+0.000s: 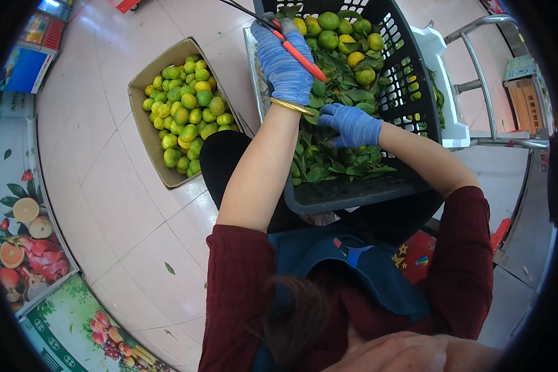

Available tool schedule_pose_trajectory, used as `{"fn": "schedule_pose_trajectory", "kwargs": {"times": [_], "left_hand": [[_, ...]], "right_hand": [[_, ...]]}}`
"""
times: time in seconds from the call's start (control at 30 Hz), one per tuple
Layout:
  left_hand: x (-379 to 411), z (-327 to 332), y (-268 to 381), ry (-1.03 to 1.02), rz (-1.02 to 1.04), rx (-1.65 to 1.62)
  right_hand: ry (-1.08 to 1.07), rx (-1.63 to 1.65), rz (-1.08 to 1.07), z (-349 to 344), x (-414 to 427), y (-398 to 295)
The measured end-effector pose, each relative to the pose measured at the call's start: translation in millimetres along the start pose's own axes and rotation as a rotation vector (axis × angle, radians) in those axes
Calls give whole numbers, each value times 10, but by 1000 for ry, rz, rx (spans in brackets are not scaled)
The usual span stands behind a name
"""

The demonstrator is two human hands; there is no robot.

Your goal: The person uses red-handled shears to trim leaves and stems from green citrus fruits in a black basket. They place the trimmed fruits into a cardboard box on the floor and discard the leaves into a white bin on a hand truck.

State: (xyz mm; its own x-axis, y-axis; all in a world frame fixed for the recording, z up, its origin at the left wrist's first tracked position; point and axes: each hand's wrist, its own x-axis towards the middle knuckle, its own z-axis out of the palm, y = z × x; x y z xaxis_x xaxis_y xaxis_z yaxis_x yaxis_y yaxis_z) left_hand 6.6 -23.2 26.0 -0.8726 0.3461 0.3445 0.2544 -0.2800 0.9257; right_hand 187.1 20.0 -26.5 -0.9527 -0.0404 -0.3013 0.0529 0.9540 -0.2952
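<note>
In a blue knit glove, my left hand (281, 65) grips red-handled shears (303, 60) above the left side of a black plastic crate (411, 60). The shears' dark blades point to the upper left, and a gold bangle (292, 107) circles that wrist. My right hand (353, 125), also gloved in blue, reaches down among green leaves (325, 162) in the crate's middle. Its thumb and fingers are apart, though the fingertips are blurred and partly hidden. Green and yellow citrus fruits (328, 40) lie at the crate's far end, with leaves among them.
A cardboard box (142, 123) of green-yellow citrus fruits (181, 116) stands on the tiled floor to the left. Behind the crate, to the right, are a white plastic crate (451, 107) and a metal-tube frame (481, 79). Fruit-printed panels (37, 223) line the left.
</note>
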Motion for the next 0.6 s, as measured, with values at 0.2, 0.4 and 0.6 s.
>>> {"fn": "schedule_pose_trajectory", "kwargs": {"times": [0.2, 0.4, 0.6], "left_hand": [[-4, 46, -8, -33, -21, -27], [-3, 47, -16, -60, 36, 43], [-6, 38, 6, -58, 10, 71]], "right_hand": [[153, -68, 480, -245, 40, 203], [-30, 115, 612, 200, 178, -133], [-175, 53, 435, 165, 272, -671]]}}
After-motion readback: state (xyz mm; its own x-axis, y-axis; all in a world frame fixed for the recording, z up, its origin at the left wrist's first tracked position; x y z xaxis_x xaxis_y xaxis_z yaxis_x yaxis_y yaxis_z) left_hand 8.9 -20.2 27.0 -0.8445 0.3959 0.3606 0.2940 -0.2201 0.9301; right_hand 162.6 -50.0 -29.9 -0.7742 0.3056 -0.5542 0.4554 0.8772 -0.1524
